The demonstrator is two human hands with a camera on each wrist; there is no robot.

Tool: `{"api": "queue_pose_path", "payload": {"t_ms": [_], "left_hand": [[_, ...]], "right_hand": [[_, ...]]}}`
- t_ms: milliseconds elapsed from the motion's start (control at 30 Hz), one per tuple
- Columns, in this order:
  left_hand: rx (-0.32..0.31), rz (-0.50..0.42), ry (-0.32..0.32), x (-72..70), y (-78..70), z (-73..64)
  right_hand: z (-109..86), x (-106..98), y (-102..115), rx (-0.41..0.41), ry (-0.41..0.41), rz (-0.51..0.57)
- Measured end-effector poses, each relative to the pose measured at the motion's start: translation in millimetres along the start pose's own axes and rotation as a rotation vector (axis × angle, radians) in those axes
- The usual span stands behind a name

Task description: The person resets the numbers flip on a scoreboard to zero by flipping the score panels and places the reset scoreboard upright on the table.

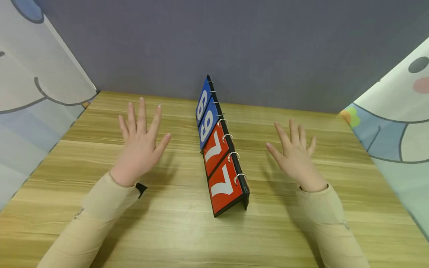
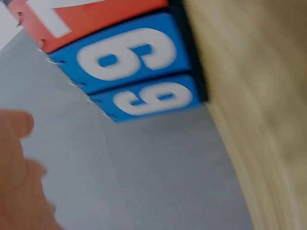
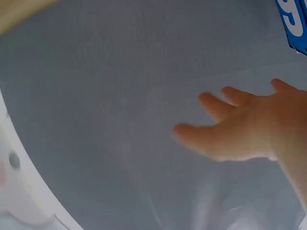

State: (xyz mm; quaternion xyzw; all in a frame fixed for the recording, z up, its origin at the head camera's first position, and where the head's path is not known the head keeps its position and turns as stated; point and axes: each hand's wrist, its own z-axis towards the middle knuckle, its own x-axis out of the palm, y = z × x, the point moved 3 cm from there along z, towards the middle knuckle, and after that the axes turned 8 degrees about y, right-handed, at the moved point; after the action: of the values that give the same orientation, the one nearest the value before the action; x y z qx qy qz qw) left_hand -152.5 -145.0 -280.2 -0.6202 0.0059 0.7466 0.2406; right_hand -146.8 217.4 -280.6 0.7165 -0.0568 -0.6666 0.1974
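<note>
A tabletop flip scoreboard stands tent-like in the middle of the table. Its two red cards are at the near end and its blue cards at the far end, all with white digits and hung from metal rings along the top edge. My left hand is held to the left of it, fingers spread and holding nothing. On the other side, my right hand is likewise spread with nothing in it, apart from the board. The left wrist view shows the blue cards close up.
The wood-grain table ends at a grey panel behind the scoreboard. Cartoon-printed panels flank it, one at the left and one at the right. A small black piece shows beside the left cuff.
</note>
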Motion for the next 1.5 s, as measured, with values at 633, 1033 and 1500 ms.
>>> {"api": "queue_pose_path", "payload": {"t_ms": [633, 1033, 1500], "left_hand": [[0.406, -0.448, 0.088, 34.3, -74.7, 83.3], [0.398, -0.567, 0.098, 44.7, -74.6, 90.3], [0.416, -0.551, 0.077, 49.6, -75.4, 91.8]], "right_hand": [[22.2, 43, 13, -0.367, 0.546, 0.358], [25.9, 56, 16, -0.445, 0.642, 0.518], [24.9, 58, 16, -0.540, 0.687, 0.600]]}}
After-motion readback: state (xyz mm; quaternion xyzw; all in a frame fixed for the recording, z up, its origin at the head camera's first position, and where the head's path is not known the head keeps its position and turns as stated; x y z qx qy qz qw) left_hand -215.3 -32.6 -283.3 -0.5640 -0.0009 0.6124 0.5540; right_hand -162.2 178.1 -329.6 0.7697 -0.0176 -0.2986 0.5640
